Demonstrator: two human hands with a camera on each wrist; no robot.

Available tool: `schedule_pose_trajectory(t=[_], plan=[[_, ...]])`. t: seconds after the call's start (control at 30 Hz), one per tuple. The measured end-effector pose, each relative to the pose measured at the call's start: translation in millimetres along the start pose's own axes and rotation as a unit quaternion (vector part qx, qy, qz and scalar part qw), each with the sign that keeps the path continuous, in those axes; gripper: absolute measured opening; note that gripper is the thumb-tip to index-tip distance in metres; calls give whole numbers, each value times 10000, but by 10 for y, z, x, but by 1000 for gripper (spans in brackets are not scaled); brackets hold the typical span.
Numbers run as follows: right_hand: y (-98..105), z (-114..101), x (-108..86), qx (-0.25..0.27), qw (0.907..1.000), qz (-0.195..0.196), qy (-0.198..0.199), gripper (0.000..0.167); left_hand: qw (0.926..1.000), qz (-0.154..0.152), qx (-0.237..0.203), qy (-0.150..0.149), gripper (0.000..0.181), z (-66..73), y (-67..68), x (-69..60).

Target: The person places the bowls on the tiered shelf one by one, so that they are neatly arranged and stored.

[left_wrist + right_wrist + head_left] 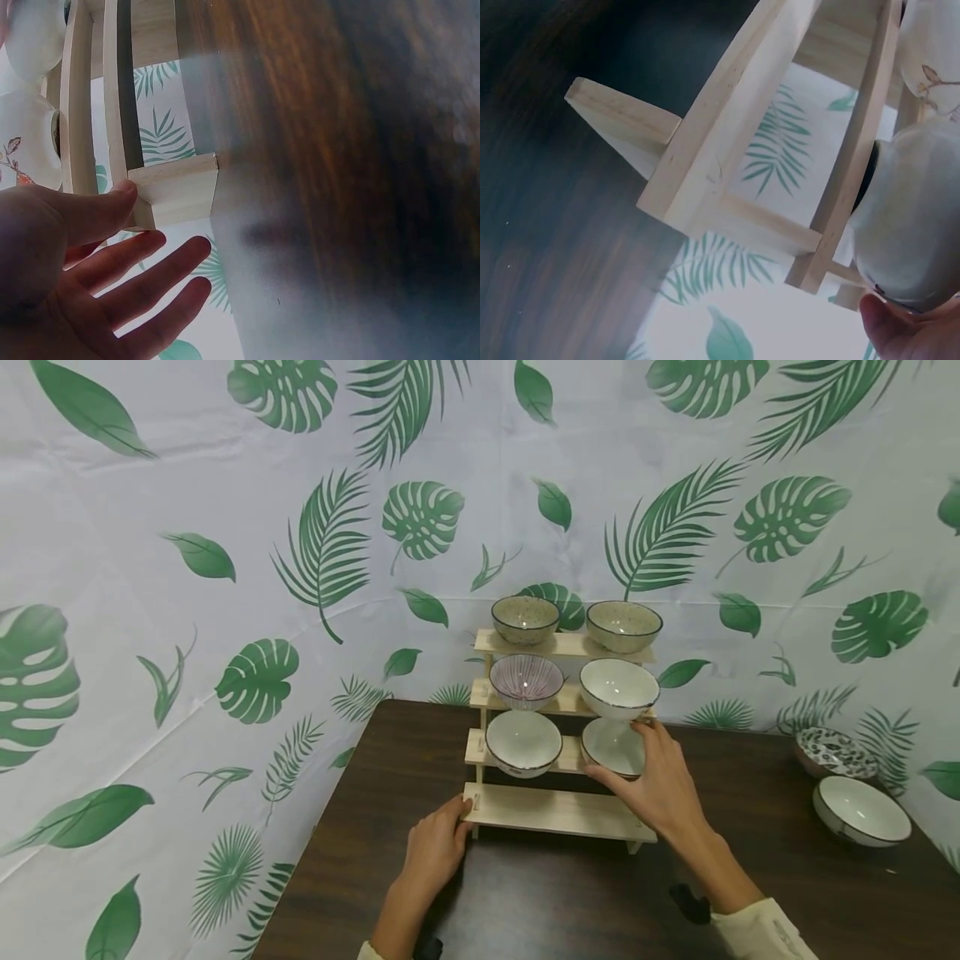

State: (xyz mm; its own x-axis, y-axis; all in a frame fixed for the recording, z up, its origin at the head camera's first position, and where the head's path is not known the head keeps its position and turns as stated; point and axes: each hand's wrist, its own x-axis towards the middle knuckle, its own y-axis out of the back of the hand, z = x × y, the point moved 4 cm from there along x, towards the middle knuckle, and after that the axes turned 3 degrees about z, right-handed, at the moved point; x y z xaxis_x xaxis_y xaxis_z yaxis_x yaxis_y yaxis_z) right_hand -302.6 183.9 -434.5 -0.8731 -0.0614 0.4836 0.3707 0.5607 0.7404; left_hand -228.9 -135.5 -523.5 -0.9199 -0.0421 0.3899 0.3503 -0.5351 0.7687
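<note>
A tiered wooden rack (558, 810) stands on the dark table with bowls on its upper three steps. My left hand (435, 847) pinches the left end of the lowest step; in the left wrist view the thumb (105, 210) lies along the board and the other fingers spread past it. My right hand (663, 785) grips a white bowl (611, 747) at the right of the third step, thumb on the near side, fingers at the far rim. That bowl (911, 217) sits at the step's edge in the right wrist view. Beside it is another white bowl (523, 743).
Above are a purple-striped bowl (527, 681), a white bowl (619, 687) and two speckled bowls (525, 618) on top. At the table's right lie a black-patterned bowl (836, 753) and a white bowl (862, 810). A leaf-print cloth (225, 485) hangs behind.
</note>
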Motion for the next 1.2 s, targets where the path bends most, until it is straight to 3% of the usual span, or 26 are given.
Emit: schedule_pose_trajectory(t=[0.33,0.47,0.63,1.2], plan=[[139,0,-85,46,9996,86,259,112,10000,19,48,35,35,9,-2,18],[190,-18,-165,183,9994,-71,274,116,10000,27,17,38,34,16,5,17],[248,-27,-281,365,9986,-308,212,121,10000,14,-5,50,34,16,3,6],[556,124,-556,481,9980,-272,-300,120,10000,-26,-41,86,35,33,4,-9]])
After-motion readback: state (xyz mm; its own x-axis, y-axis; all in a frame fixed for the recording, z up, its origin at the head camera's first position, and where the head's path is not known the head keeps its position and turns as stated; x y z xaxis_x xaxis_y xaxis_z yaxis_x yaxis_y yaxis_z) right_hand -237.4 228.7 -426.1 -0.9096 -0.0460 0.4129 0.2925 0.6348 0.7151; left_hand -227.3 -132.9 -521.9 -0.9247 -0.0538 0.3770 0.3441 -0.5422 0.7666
